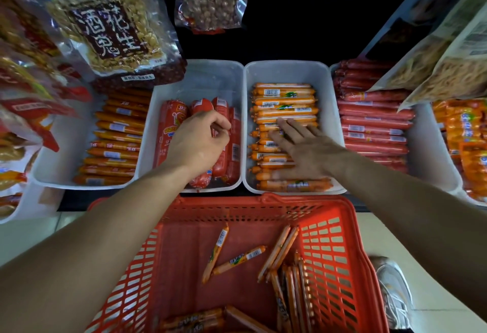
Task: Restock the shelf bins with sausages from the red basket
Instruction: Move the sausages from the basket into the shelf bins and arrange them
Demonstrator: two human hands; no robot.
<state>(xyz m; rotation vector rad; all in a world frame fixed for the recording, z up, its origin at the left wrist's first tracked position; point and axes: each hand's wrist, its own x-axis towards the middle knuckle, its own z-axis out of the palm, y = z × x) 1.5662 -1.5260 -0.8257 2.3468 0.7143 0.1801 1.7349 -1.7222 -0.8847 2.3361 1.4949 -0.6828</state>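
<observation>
– White plastic bins stand side by side on the shelf, bags of peanuts (pixel 110 32) hang above them, and the red basket (pixel 332 229) sits on the pale floor just below the shelf edge.

– Where are your hands?

– Both are stretched over the basket into the two middle bins. My left hand (pixel 200 142) is over the thick red sausages (pixel 171 127) in their bin (pixel 210 77), fingers curled in toward the thumb on top of them. Whether they actually pinch one, I cannot tell.

– And the other?

– My right hand (pixel 303 150) lies flat, fingers straight and slightly spread, resting on the stacked thin orange sausages (pixel 284 100) in the next bin (pixel 287 71) to the right. It holds nothing.

– What is in the basket?

– Loose orange sausages (pixel 238 259) of the same thin kind: a few scattered on the bottom, more bunched toward the right wall and the near edge. They lie well apart from both hands, between my forearms and nearer to me.

– Anything else?

– Further bins of sausages on either side, and a pale shoe (pixel 392 288) beside the basket on the right.
</observation>
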